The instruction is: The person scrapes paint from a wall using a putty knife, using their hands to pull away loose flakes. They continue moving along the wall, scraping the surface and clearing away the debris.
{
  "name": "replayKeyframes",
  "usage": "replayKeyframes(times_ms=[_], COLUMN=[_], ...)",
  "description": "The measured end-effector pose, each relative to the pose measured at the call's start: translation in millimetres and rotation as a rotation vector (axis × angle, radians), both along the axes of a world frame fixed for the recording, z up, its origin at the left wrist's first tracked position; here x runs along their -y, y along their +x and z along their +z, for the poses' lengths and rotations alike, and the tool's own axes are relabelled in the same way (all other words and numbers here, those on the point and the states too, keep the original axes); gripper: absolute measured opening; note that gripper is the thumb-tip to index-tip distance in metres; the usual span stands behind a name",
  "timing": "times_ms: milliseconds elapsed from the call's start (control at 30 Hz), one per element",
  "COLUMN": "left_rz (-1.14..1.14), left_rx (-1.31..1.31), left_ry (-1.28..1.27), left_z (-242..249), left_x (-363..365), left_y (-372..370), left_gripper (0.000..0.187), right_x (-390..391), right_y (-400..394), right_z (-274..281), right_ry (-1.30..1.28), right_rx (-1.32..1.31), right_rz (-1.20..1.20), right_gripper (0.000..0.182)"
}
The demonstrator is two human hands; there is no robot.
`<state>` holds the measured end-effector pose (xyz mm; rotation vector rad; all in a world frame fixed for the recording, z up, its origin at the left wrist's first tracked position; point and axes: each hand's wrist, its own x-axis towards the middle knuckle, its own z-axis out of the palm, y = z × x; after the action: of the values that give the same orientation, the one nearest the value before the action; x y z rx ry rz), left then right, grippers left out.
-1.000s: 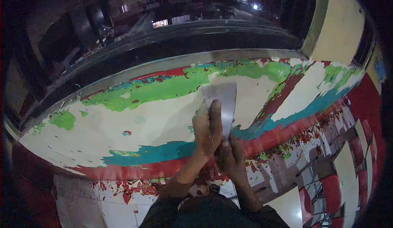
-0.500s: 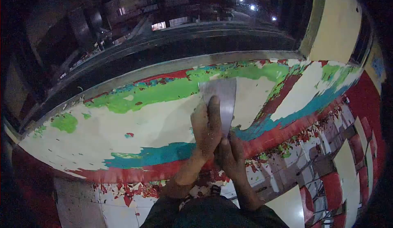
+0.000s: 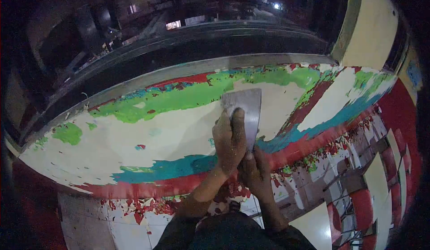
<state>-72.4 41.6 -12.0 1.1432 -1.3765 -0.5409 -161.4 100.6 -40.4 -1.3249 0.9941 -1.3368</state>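
A wide metal paint scraper [image 3: 251, 111] lies with its blade on the sill [image 3: 179, 126], its broad edge pointing toward the window. My left hand [image 3: 229, 140] is closed on the blade's left side, with a finger pressed along the metal face. Below it, my right hand [image 3: 255, 171] wraps the handle, which is mostly hidden by the fingers. Around the blade the sill shows bare off-white patches. A band of green paint [image 3: 179, 102] borders them toward the window, and teal paint [image 3: 172, 169] and red paint [image 3: 148, 191] run along the near edge.
Beyond the sill stands a dark window frame [image 3: 188, 48] with night lights outside. Paint flakes [image 3: 139, 212] litter the tiled floor below. Red chairs [image 3: 362, 208] and pale tables [image 3: 376, 178] stand at the lower right. A cream pillar [image 3: 369, 26] rises at the right.
The scraper and both hands have shifted slightly right and back toward me. Both hands keep their hold. The camera view has moved a little.
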Motion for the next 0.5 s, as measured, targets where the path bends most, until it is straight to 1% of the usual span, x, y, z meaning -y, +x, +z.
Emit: replayKeyframes(times_ms=[67,100,167,233,300,367,400,467,500], left_rz=[0.03,0.065,0.097,0.092,0.086,0.139,0.201,0.196,0.135], left_rx=[-0.026,-0.028,-0.023,-0.017,-0.038,0.018,0.087,0.082,0.009], left_ry=[-0.048,-0.073,-0.125,-0.148,-0.109,-0.162,-0.232,-0.215,-0.158], left_z=[-2,-7,-11,-3,-9,-8,-9,-12,-6], left_x=[4,10,14,12,7,13,18,13,10], left_y=[0,-2,-3,-1,1,3,2,1,2], left_gripper=[0.021,0.029,0.039,0.038,0.037,0.037,0.037,0.037,0.037], right_x=[-8,-9,1,-1,-5,-1,-1,-4,-5], right_y=[2,3,1,1,5,2,0,2,3], right_z=[-5,-6,-1,-4,-8,-8,-9,0,1], right_ry=[-0.058,-0.091,0.029,0.071,-0.011,0.034,0.067,0.093,0.085], right_rx=[-0.016,-0.022,-0.041,-0.048,-0.032,-0.082,-0.111,-0.034,-0.02], right_rz=[-0.035,-0.055,-0.009,0.012,0.006,0.017,0.022,0.05,0.049], right_gripper=[0.025,0.026,0.032,0.036,0.036,0.037,0.038,0.039,0.039])
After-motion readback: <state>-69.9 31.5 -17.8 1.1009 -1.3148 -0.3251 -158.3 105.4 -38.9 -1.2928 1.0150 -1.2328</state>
